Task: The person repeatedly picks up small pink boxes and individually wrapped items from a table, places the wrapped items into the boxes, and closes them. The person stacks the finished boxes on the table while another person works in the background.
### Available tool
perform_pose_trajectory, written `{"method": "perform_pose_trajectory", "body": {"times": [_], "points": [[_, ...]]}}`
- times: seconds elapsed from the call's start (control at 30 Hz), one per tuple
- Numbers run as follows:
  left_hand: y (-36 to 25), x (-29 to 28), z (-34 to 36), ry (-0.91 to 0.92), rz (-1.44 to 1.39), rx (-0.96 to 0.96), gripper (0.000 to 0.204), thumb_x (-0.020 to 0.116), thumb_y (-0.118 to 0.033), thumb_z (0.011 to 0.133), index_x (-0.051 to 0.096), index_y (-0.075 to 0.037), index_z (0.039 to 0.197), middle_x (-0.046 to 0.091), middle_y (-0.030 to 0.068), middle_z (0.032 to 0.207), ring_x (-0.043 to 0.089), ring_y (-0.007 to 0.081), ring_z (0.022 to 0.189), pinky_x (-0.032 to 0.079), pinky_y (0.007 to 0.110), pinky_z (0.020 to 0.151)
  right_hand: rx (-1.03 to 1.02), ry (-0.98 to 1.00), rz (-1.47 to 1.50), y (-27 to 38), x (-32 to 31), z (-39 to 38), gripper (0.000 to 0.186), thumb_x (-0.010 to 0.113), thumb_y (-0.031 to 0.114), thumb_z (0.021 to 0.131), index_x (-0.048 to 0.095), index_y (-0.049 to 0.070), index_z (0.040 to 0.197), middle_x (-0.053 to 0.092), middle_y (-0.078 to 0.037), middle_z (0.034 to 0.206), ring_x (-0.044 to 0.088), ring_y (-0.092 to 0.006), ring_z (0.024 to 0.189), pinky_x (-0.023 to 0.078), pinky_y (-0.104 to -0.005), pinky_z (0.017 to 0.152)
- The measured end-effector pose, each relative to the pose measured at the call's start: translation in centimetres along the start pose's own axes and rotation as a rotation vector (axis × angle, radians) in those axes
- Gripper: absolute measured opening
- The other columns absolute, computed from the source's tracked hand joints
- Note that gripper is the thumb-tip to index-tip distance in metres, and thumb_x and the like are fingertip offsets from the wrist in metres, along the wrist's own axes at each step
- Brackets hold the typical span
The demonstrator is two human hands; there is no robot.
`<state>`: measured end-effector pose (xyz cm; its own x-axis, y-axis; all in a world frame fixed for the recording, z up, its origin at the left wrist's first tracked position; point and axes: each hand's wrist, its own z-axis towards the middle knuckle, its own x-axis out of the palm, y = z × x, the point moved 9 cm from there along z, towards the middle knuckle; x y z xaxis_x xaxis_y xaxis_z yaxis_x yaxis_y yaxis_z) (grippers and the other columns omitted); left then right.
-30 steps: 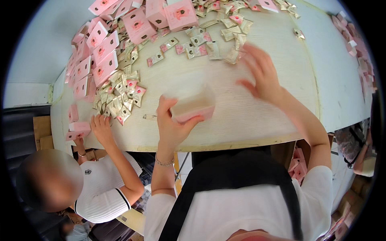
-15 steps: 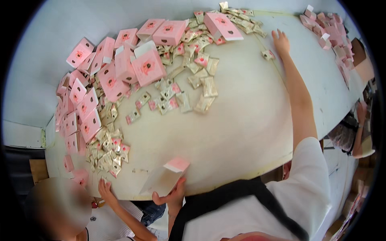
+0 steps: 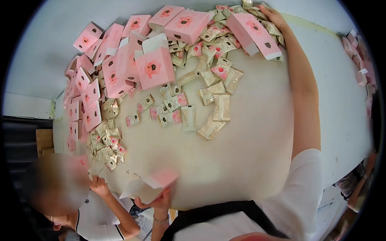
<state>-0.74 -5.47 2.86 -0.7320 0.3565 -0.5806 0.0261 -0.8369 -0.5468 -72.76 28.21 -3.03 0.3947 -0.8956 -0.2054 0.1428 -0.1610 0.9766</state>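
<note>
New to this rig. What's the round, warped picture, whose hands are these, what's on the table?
There is no robot: a person wears a wide fisheye camera on the head, looking down, so straight edges bend and the corners go black. The arms coming in from the bottom edge are the wearer's own. The left hand holds a small pink box with its flap open, low near the table edge. The right hand is stretched far across the pale table into a heap of small cream and pink sachets, beside a long pink box. More pink boxes are piled at the left. A second person's hand rests at the table's near left edge.
</note>
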Motion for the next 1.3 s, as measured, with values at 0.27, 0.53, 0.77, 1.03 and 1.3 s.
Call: {"method": "perform_pose_trajectory", "body": {"times": [0.27,0.53,0.77,1.03,1.3], "points": [[0.6,4.8,3.7,0.037,-0.186,0.053,0.099,0.081,-0.009,0.076,0.004,-0.022,0.137,0.037,0.0170,0.134,0.051,0.0265,0.113,0.044,0.043,0.096,-0.194,-0.083,-0.603,5.6,11.8,-8.9,0.057,0.042,0.065,0.091,0.060,0.028,0.130,0.065,-0.010,0.119,0.058,-0.0287,0.113,0.037,-0.0457,0.100],[0.0,4.9,4.3,0.060,-0.338,0.119,0.101,0.084,-0.005,0.072,0.008,-0.017,0.137,0.041,0.0206,0.131,0.055,0.0279,0.108,0.048,0.043,0.090,-0.393,-0.395,-1.014,16.7,19.6,-22.4,0.082,0.046,0.066,0.088,0.026,0.018,0.151,0.035,-0.012,0.149,0.034,-0.0383,0.133,0.022,-0.0706,0.099],[-0.7,5.3,5.2,0.117,-0.362,0.112,0.098,0.085,-0.006,0.071,0.012,-0.014,0.136,0.044,0.0213,0.128,0.057,0.0295,0.106,0.048,0.042,0.090,-0.350,0.175,-1.142,20.3,27.5,-32.9,0.084,0.071,0.041,0.078,0.031,0.014,0.147,0.044,-0.016,0.137,0.057,-0.0380,0.107,0.047,-0.0535,0.086],[-1.8,5.0,5.0,0.087,-0.349,0.159,0.077,0.091,-0.018,0.066,0.038,-0.006,0.122,0.065,0.0150,0.110,0.066,0.0290,0.096,0.046,0.042,0.086,-0.444,0.157,-0.905,26.0,24.6,-32.1,0.093,0.080,0.033,0.070,0.031,0.010,0.145,0.042,-0.018,0.139,0.054,-0.0374,0.112,0.051,-0.0454,0.085],[-2.4,4.9,4.9,0.046,-0.368,0.305,0.080,0.091,-0.018,0.063,0.042,-0.012,0.125,0.055,0.0178,0.114,0.052,0.0367,0.103,0.048,0.043,0.079,-0.370,0.333,-0.500,22.5,29.4,-32.9,0.090,0.074,0.007,0.068,0.029,0.008,0.147,0.043,-0.019,0.136,0.054,-0.0335,0.112,0.052,-0.0419,0.085]]}}
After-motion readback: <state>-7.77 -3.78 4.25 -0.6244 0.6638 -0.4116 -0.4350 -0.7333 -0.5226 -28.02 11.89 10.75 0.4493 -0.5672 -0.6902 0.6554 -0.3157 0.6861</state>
